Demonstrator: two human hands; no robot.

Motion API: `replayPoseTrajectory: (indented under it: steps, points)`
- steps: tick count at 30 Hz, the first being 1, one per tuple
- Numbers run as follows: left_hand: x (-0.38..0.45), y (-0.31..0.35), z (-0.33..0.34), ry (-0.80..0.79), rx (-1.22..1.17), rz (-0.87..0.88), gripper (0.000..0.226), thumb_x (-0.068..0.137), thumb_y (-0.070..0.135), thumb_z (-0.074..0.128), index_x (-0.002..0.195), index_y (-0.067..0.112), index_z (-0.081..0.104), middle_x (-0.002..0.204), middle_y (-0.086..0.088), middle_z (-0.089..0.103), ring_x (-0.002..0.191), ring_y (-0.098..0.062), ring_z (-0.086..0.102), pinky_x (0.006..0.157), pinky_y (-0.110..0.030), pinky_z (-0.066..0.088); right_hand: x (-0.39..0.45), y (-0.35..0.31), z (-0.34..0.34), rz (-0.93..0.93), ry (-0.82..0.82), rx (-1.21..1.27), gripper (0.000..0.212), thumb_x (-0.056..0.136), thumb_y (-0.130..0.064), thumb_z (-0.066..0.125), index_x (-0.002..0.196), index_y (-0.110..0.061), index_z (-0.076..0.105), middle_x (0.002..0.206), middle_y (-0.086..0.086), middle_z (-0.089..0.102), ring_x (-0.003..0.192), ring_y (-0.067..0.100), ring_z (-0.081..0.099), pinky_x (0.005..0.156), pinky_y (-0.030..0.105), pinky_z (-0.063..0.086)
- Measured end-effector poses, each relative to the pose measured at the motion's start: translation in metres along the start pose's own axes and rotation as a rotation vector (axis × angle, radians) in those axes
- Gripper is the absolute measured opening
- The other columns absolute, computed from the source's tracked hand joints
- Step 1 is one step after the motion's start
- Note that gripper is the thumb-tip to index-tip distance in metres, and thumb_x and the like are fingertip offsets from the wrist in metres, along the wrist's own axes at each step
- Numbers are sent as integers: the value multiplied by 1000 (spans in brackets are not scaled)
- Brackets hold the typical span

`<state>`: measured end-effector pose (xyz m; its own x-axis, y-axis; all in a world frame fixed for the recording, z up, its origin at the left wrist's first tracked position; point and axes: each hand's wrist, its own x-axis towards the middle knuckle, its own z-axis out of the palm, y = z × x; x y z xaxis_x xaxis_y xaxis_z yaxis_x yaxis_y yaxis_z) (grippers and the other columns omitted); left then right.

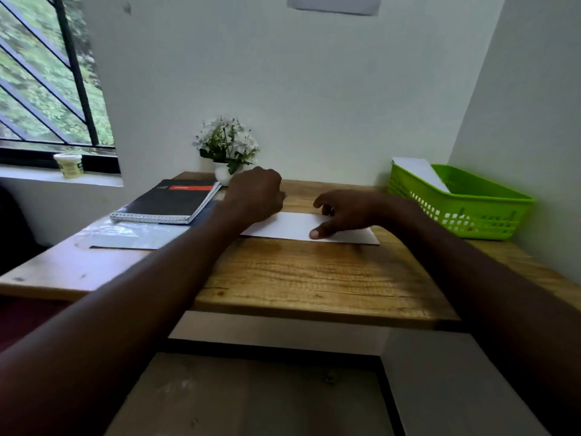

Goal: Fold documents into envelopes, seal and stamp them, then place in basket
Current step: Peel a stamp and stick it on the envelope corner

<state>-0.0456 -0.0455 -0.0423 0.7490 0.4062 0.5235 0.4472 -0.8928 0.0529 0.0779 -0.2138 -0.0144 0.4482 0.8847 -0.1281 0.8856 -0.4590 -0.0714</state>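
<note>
White paper, folded into a long flat strip, lying smooth and matte on wooden desk, near its far middle. Right hand pressing thumb tip down on strip's near edge, other fingers loosely curled and lifted above it. Left hand curling into a loose fist over strip's left end; whether pinching anything, cannot tell. Sitting at desk's far right corner, well apart from the strip: green plastic basket, rectangular, lattice-walled, holding a white envelope leaning against its back left wall. Lying to the left: black spiral-bound notebook with a red label, resting partly on a clear, wrinkled plastic sleeve. Standing at the back edge: small white pot of white flowers. Showing strong grain and a glossy finish on the desktop. Rising behind: pale plain walls; barred window at left, pale lidded jar on its sill.
</note>
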Motion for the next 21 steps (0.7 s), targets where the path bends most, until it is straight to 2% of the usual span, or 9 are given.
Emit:
replayPoseTrajectory:
  steps: [3,6,8,11,15,18,21]
  points:
    - [-30,-19,-8,75,63,-72,30,99,40,57,108,13,66,108,-13,69,103,-37,65,88,-45,51,11,-10,-9,20,-44,-48,93,81,-60,77,155,-19,39,151,2,49,135,25,49,111,40,41]
    - [-49,-31,-9,-15,129,-238,51,103,52,47,128,9,60,132,-18,62,125,-40,56,103,-52,42,15,-16,-13,49,-72,-79,96,75,-62,82,153,-23,42,149,0,49,134,27,49,108,42,42]
    - [-54,-32,-9,-23,75,-336,69,103,62,37,134,2,54,138,-24,57,131,-42,51,107,-53,39,13,-16,-14,48,-38,-63,87,72,-59,85,143,-24,51,138,-3,54,123,25,54,99,40,47]
    - [-55,-29,-12,27,-71,-417,81,100,71,31,133,-1,49,132,-27,60,124,-43,56,103,-52,44,7,-13,-15,11,124,28,60,77,-44,86,128,-22,61,120,-4,58,109,20,56,85,34,47]
    - [-53,-29,-16,90,-312,-396,71,101,67,36,133,4,44,120,-20,67,110,-41,64,93,-50,51,-2,-8,-16,-51,431,151,20,89,-22,74,109,-18,72,109,1,64,110,24,60,85,30,44]
    - [-48,-30,-16,150,-497,-284,53,105,48,47,138,6,45,118,-14,67,105,-34,65,81,-39,48,-13,-3,-15,-71,614,223,17,89,-14,69,105,-16,74,111,4,69,105,23,60,86,33,45]
    - [-43,-31,-18,227,-823,-170,28,105,29,55,126,12,58,110,-4,67,98,-25,65,75,-35,49,-22,5,-13,-87,830,295,15,87,-12,71,100,-16,76,101,2,73,95,22,63,83,35,48]
